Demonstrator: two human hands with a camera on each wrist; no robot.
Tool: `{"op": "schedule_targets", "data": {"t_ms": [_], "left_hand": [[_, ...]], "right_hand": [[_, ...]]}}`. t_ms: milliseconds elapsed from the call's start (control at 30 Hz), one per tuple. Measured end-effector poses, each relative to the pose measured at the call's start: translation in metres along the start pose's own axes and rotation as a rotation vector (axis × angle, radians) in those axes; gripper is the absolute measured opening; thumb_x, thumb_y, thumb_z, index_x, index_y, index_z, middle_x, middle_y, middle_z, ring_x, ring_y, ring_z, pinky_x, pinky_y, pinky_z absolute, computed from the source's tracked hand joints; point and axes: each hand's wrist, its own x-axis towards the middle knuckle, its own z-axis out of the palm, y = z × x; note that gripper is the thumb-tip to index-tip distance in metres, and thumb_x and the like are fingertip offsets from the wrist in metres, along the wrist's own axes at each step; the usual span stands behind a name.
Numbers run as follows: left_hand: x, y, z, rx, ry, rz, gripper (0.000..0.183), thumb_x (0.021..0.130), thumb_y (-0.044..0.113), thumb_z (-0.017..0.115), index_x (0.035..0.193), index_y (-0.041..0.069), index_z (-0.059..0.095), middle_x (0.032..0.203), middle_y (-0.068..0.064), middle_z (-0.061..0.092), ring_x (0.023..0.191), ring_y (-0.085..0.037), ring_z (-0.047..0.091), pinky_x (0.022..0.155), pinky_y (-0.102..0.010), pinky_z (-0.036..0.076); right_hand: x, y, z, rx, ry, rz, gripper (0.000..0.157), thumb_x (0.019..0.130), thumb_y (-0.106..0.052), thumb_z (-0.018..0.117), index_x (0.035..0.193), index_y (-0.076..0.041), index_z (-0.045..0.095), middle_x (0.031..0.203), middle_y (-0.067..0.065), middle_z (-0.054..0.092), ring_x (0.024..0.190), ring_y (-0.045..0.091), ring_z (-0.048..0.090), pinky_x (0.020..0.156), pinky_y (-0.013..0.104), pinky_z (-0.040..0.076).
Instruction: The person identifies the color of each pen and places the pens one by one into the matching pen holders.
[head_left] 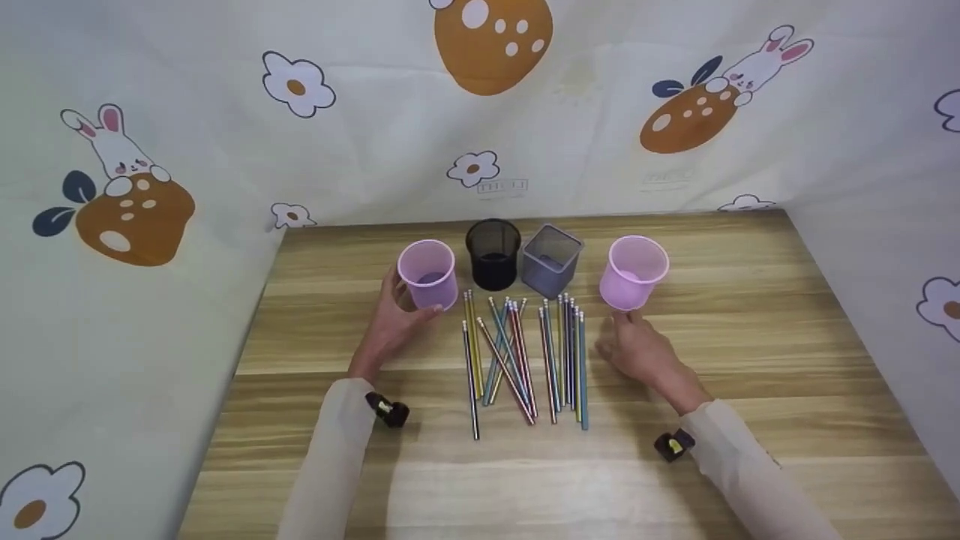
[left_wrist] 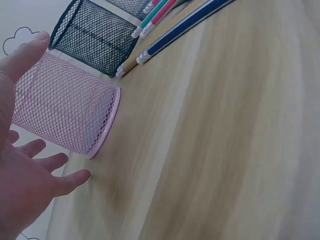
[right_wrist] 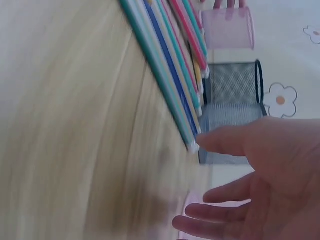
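Note:
My left hand (head_left: 391,319) is spread beside the left pink mesh pen cup (head_left: 439,295), thumb at its near side and fingers at its left. In the left wrist view, the fingers (left_wrist: 72,182) are stretched out, with a gap between them and the upright cup (left_wrist: 65,102). My right hand (head_left: 641,349) is just in front of the right pink pen cup (head_left: 626,291). The right wrist view shows this hand (right_wrist: 285,170) with fingers extended and nothing held; it hides most of that cup. Striped pencils (head_left: 574,367) with white eraser ends lie between the hands.
A round black mesh pen cup (head_left: 493,274) and a square grey mesh pen cup (head_left: 550,277) stand between the pink ones, behind the pencils. The wooden table (head_left: 480,480) meets a printed cloth (head_left: 375,150) at the back and sides.

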Motion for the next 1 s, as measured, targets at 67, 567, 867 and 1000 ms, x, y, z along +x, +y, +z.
{"op": "schedule_targets", "data": {"t_ms": [67,567,867,1000], "left_hand": [[0.003,0.0,0.002,-0.02,0.008,0.013,0.11,0.078,0.016,0.084,0.16,0.011,0.011,0.165,-0.016,0.022,0.153,-0.039,0.023,0.126,-0.052,0.02],[0.022,0.002,0.004,-0.065,0.055,0.002,0.115,0.073,0.005,0.086,0.159,0.003,0.01,0.162,-0.021,0.03,0.153,-0.033,0.024,0.128,-0.045,0.015],[0.029,0.001,0.016,-0.048,0.146,0.012,0.109,0.07,0.009,0.089,0.156,0.004,0.022,0.151,-0.021,0.043,0.14,-0.035,0.042,0.123,-0.045,0.029],[0.033,0.001,0.018,-0.044,0.175,-0.003,0.104,0.07,0.013,0.09,0.153,0.005,0.029,0.148,-0.02,0.046,0.138,-0.034,0.045,0.121,-0.045,0.031]], "right_hand": [[0.002,-0.004,0.004,0.063,-0.003,0.02,0.07,0.094,-0.021,0.064,0.149,0.006,0.031,0.146,0.037,0.04,0.127,0.054,0.051,0.103,0.064,0.046],[0.021,-0.02,0.027,0.193,0.021,0.123,0.062,0.092,-0.006,0.061,0.143,0.016,0.033,0.144,0.039,0.041,0.134,0.051,0.045,0.116,0.057,0.036],[0.025,-0.024,0.029,0.194,0.049,0.137,0.055,0.078,0.008,0.063,0.129,0.014,0.041,0.121,0.034,0.053,0.112,0.046,0.057,0.103,0.057,0.048],[0.026,-0.025,0.029,0.195,0.075,0.134,0.056,0.074,0.012,0.059,0.128,0.011,0.042,0.119,0.033,0.055,0.108,0.046,0.059,0.097,0.057,0.051]]}}
